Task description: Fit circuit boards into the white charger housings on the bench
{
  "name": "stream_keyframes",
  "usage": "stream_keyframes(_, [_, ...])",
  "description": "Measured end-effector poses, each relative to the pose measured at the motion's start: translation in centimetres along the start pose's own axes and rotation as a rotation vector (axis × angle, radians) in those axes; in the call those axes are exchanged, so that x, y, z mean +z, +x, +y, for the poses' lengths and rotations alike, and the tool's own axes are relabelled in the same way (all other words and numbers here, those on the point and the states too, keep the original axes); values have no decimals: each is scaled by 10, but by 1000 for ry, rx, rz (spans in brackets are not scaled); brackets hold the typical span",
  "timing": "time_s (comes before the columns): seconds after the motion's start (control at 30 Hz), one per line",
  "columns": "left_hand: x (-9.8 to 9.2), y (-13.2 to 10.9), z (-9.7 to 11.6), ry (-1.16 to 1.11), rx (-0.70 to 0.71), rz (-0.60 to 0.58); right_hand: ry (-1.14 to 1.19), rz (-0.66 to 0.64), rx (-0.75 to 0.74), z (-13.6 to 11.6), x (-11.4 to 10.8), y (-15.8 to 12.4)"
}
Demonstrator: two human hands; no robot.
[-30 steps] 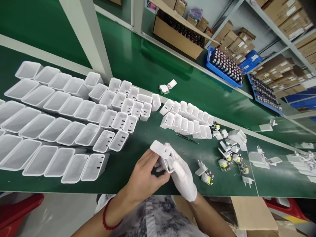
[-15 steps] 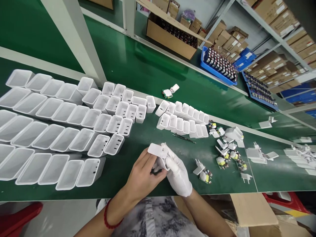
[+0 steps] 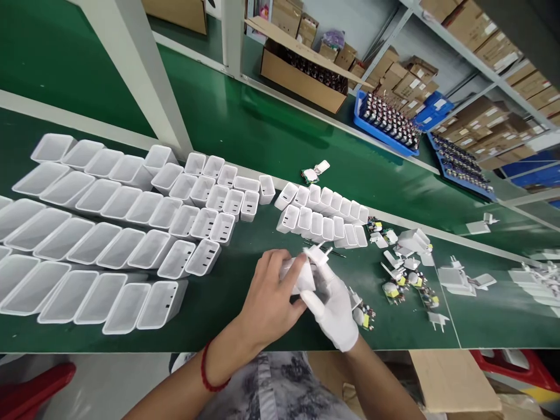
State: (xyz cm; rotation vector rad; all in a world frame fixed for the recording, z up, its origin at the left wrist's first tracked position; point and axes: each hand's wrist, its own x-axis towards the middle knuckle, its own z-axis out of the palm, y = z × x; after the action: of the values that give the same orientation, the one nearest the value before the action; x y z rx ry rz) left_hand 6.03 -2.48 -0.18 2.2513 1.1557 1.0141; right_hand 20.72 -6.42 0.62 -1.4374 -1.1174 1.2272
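Observation:
My bare left hand (image 3: 269,297) wraps round a white charger housing (image 3: 301,275) just above the green bench. My right hand (image 3: 335,309), in a white glove, pinches the same piece from the right, where a white plug cap with two prongs (image 3: 318,255) sits on top of it. Rows of empty white housings (image 3: 109,233) lie to the left of my hands. Small circuit boards with yellow parts (image 3: 396,291) and loose plug caps lie to the right. One board with a cap (image 3: 365,315) rests right beside my gloved hand.
A second group of small housings (image 3: 324,216) stands behind my hands, with thin black tweezers (image 3: 326,249) in front of it. Blue trays of parts (image 3: 387,122) and cardboard boxes (image 3: 301,76) line the far bench. A white post (image 3: 140,81) rises at the left.
Both hands have shifted right and away from me with the piece. It has turned, so the plug cap's prongs now point up and the left hand covers more of the housing.

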Motion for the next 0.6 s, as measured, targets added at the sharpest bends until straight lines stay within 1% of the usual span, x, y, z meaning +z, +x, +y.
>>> stream_keyframes(0.07, [-1, 4, 5, -67, 27, -16, 99, 15, 75, -3, -3, 2])
stream_keyframes(0.13, [-3, 7, 8, -186, 32, -53, 304, 59, 155, -7, -7, 7])
stream_keyframes(0.2, [-5, 6, 8, -273, -2, -97, 494, 66, 236, -11, -12, 14])
stream_keyframes(0.27, [-5, 4, 7, -301, -46, -112, 608, 45, 288, -16, -17, 19])
stream_keyframes(0.37, [-3, 2, 4, -329, -77, -107, 640, 22, 299, -22, -22, 25])
stream_keyframes(0.5, [1, 2, 2, -335, -81, -94, 587, 12, 292, -23, -22, 26])
stream_keyframes(0.6, [4, 3, -2, -307, -90, -92, 511, -1, 246, -23, -26, 26])
